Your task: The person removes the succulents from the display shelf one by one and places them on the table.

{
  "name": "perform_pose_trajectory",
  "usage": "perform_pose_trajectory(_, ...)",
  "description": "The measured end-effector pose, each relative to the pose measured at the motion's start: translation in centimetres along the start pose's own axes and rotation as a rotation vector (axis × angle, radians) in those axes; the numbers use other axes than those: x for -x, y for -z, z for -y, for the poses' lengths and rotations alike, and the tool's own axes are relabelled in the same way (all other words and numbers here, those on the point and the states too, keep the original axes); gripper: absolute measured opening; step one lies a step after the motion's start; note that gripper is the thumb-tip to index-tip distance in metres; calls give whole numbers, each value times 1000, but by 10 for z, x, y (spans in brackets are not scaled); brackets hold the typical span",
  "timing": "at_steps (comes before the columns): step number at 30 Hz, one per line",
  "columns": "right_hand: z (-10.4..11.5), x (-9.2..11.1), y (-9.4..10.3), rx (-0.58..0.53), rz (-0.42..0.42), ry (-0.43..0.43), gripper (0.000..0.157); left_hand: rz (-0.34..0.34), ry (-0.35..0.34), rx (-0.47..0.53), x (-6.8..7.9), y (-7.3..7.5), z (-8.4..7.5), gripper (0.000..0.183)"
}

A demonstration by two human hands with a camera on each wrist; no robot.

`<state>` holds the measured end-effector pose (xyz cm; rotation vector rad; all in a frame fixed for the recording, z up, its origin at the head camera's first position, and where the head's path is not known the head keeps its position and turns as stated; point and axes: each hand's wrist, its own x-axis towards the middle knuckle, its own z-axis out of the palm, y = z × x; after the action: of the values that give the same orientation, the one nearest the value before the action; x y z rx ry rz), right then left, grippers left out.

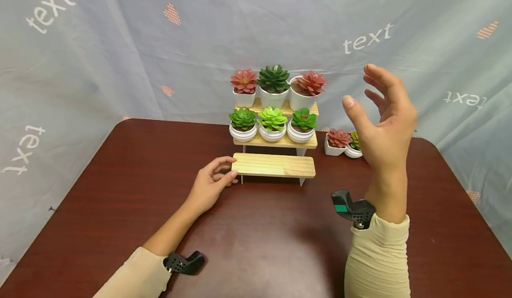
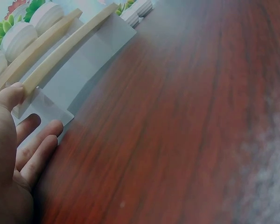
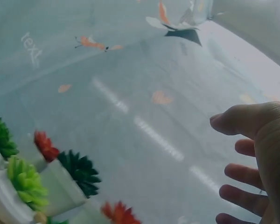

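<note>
A tiered plant stand (image 1: 274, 165) with pale wooden boards and translucent side panels is on the table. At the left end of its lowest board, my left hand (image 1: 210, 183) pinches the board between thumb and index finger; the other fingers lie loosely beside the side panel (image 2: 49, 107). My right hand (image 1: 386, 124) is raised to the right of the stand, fingers bent and spread, holding nothing. Light-green (image 1: 272, 119) and dark-green (image 1: 274, 79) potted succulents sit among several on the upper two tiers. The lowest board carries no pot.
Right of the stand, a red succulent in a square white pot (image 1: 335, 143) stands next to a yellow-green one (image 1: 354, 144), partly covered by my right hand. A grey-blue printed cloth (image 1: 200, 44) hangs behind the dark red-brown table (image 1: 256, 244).
</note>
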<state>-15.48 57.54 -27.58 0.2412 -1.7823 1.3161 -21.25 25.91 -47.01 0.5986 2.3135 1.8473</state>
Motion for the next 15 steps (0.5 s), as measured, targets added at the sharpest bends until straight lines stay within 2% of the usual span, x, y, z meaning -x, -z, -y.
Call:
perform_pose_trajectory(4,-13,9,-5,43,52,-6,46,1,5,1,0,-3,-1,35)
perform_pose_trajectory(11,-27,14,-14,198,144,25,48,12,2,0,0,-5,-1,35)
perform_pose_trajectory(15,-33,14,-20,205,179,3,48,-6,0,-11,1,-2,0,35)
